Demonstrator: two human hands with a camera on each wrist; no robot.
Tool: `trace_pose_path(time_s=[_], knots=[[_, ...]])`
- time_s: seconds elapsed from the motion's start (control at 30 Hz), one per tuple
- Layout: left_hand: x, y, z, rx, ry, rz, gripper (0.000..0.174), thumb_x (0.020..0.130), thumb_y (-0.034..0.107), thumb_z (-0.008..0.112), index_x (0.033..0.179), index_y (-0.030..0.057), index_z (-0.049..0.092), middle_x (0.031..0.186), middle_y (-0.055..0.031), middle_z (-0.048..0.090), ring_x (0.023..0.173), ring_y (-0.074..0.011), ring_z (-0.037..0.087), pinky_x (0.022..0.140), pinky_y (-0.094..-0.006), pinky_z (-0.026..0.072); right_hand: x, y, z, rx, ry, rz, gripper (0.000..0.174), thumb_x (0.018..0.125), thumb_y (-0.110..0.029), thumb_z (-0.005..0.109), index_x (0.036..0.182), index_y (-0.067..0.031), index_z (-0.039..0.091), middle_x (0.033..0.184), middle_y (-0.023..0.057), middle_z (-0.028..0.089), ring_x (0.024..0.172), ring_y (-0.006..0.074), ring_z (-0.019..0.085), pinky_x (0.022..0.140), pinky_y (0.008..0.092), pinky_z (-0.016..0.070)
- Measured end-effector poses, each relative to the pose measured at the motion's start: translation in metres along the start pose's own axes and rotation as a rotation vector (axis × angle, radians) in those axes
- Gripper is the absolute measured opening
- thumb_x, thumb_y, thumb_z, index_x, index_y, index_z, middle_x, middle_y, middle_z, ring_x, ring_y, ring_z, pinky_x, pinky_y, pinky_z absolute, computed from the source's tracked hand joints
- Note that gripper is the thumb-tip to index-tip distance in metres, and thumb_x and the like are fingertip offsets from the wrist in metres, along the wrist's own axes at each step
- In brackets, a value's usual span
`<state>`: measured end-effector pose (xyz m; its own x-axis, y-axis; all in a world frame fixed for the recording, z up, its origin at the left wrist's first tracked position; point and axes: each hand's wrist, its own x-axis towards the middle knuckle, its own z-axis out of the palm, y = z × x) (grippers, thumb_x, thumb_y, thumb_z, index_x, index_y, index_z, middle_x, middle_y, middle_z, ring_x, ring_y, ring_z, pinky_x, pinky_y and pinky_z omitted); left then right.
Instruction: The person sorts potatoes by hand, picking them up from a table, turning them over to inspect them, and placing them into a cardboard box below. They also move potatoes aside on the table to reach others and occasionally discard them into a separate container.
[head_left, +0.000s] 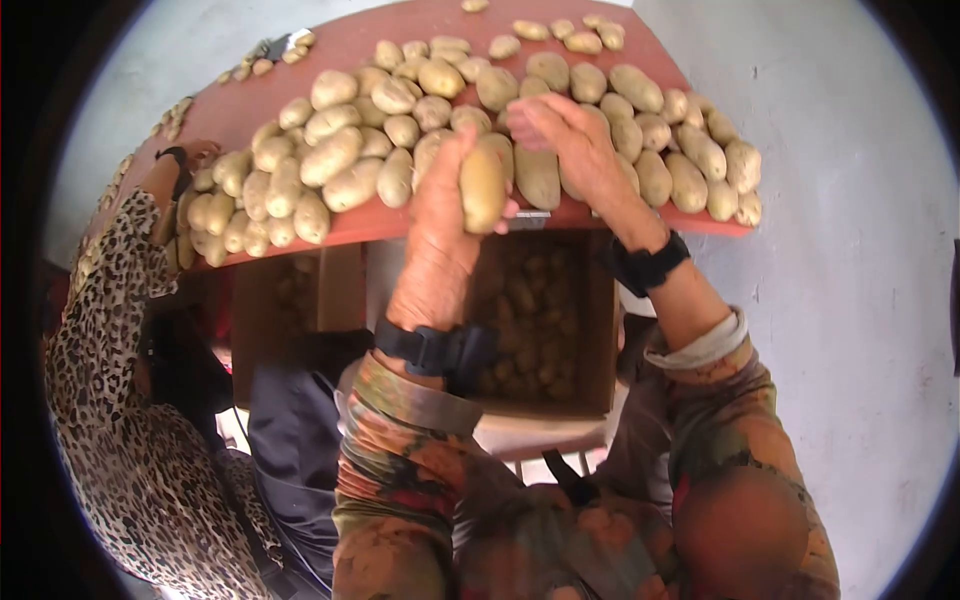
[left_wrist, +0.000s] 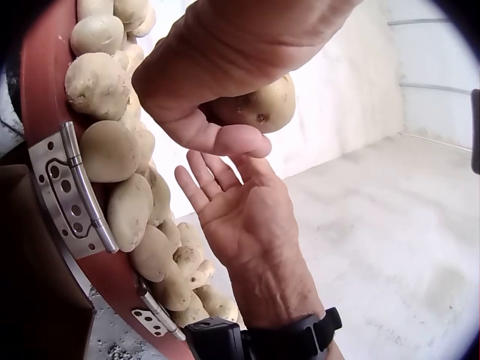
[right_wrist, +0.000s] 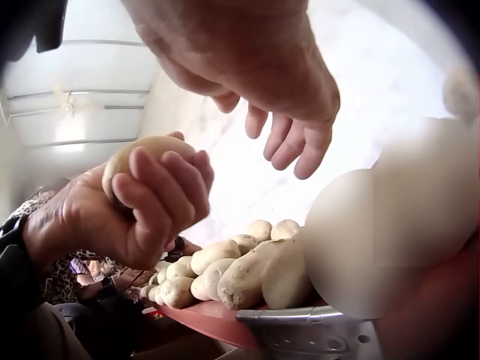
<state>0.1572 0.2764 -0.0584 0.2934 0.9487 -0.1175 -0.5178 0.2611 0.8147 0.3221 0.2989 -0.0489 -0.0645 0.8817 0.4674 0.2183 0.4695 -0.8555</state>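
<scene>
My left hand (head_left: 438, 215) grips an oblong yellowish potato (head_left: 484, 188) just above the table's near edge. In the right wrist view its fingers (right_wrist: 166, 187) curl round that potato, and part of the skin is hidden behind them. Close by on the right, my right hand (head_left: 582, 150) is raised over the heap of potatoes (head_left: 335, 155) with nothing in it. Seen from the left wrist, the right palm (left_wrist: 251, 221) faces the held potato, fingers loosely extended. The potatoes lie close together along the red table (head_left: 385, 228).
Below the table edge stands a cardboard box (head_left: 597, 335) with potatoes inside; another box (head_left: 342, 285) is left of it. Metal hinges (left_wrist: 71, 195) sit on the table's edge. A person in a leopard-print sleeve (head_left: 120, 260) reaches toward potatoes at the left. A pale wall (head_left: 840, 250) borders the right.
</scene>
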Motion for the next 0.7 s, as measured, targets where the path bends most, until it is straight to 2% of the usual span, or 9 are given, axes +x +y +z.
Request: trace_pose_path(time_s=[0.2,0.23,0.27,0.33,0.4,0.47,0.5,0.67,0.7], knots=[[0.002,-0.002,0.003,0.034,-0.056,-0.072,0.044,0.084,0.045,0.059,0.088,0.0014,0.057,0.067,-0.0104,0.060,0.053,-0.0200,0.061,0.042,-0.0288,0.0467,0.000,0.004,-0.002,0.024,-0.029,0.048,0.038,0.094,-0.030,0.049,0.104,0.0054,0.062,0.093,0.0126,0.066,0.085,0.0184,0.064,0.075,0.0294,0.0525],[0.001,-0.001,0.004,0.029,-0.058,-0.092,0.038,0.083,0.039,0.061,0.087,0.0016,0.058,0.070,-0.0107,0.061,0.055,-0.0208,0.062,0.044,-0.0296,0.0492,-0.001,0.002,-0.005,0.014,-0.075,0.092,0.036,0.097,-0.029,0.046,0.108,0.0020,0.062,0.099,0.0096,0.066,0.091,0.0163,0.062,0.083,0.0290,0.0495],[0.003,-0.003,0.006,0.028,-0.054,-0.108,0.038,0.083,0.039,0.061,0.087,0.0016,0.058,0.070,-0.0107,0.061,0.055,-0.0208,0.062,0.044,-0.0296,0.0492,-0.001,0.001,-0.006,0.016,-0.072,0.108,0.036,0.097,-0.029,0.046,0.108,0.0020,0.062,0.099,0.0096,0.066,0.091,0.0163,0.062,0.083,0.0290,0.0495],[0.007,-0.006,0.007,-0.017,-0.040,-0.071,0.034,0.084,0.035,0.060,0.088,0.0016,0.058,0.073,-0.0109,0.062,0.058,-0.0214,0.063,0.046,-0.0299,0.0507,0.001,0.004,-0.005,-0.022,-0.060,0.022,0.038,0.094,-0.029,0.049,0.104,0.0056,0.062,0.094,0.0127,0.067,0.084,0.0193,0.065,0.073,0.0299,0.0529],[0.008,-0.006,0.003,0.011,-0.079,-0.091,0.029,0.084,0.030,0.059,0.089,0.0021,0.059,0.077,-0.0107,0.063,0.064,-0.0214,0.064,0.051,-0.0307,0.0529,0.004,0.004,-0.004,-0.009,-0.052,0.040,0.038,0.094,-0.028,0.049,0.102,0.0057,0.063,0.091,0.0117,0.067,0.082,0.0186,0.065,0.073,0.0301,0.0528],[0.007,-0.012,0.003,0.081,-0.201,-0.087,0.026,0.085,0.027,0.058,0.092,0.0020,0.060,0.079,-0.0104,0.063,0.068,-0.0214,0.064,0.058,-0.0320,0.0538,0.002,0.002,-0.007,-0.031,-0.067,0.018,0.036,0.094,-0.027,0.050,0.098,0.0055,0.065,0.087,0.0108,0.067,0.080,0.0178,0.064,0.072,0.0300,0.0527],[0.012,-0.016,0.000,0.123,-0.235,-0.071,0.025,0.086,0.025,0.058,0.096,0.0015,0.060,0.081,-0.0108,0.063,0.071,-0.0215,0.064,0.066,-0.0329,0.0535,0.002,0.002,-0.007,-0.011,-0.054,0.039,0.035,0.093,-0.025,0.050,0.096,0.0053,0.066,0.084,0.0104,0.067,0.078,0.0172,0.064,0.072,0.0295,0.0525],[0.013,-0.022,0.003,0.219,-0.278,-0.072,0.026,0.087,0.024,0.059,0.099,0.0013,0.061,0.084,-0.0104,0.064,0.078,-0.0209,0.064,0.072,-0.0329,0.0522,0.005,0.011,-0.010,0.009,-0.041,0.066,0.036,0.093,-0.028,0.050,0.095,0.0045,0.066,0.083,0.0100,0.067,0.077,0.0162,0.064,0.073,0.0284,0.0519],[0.010,-0.017,0.004,0.199,-0.181,-0.055,0.026,0.087,0.024,0.059,0.099,0.0014,0.061,0.084,-0.0098,0.064,0.079,-0.0205,0.063,0.073,-0.0329,0.0523,0.006,0.011,-0.011,0.002,-0.042,0.087,0.036,0.093,-0.029,0.051,0.095,0.0042,0.065,0.085,0.0101,0.067,0.078,0.0158,0.063,0.074,0.0280,0.0518]])
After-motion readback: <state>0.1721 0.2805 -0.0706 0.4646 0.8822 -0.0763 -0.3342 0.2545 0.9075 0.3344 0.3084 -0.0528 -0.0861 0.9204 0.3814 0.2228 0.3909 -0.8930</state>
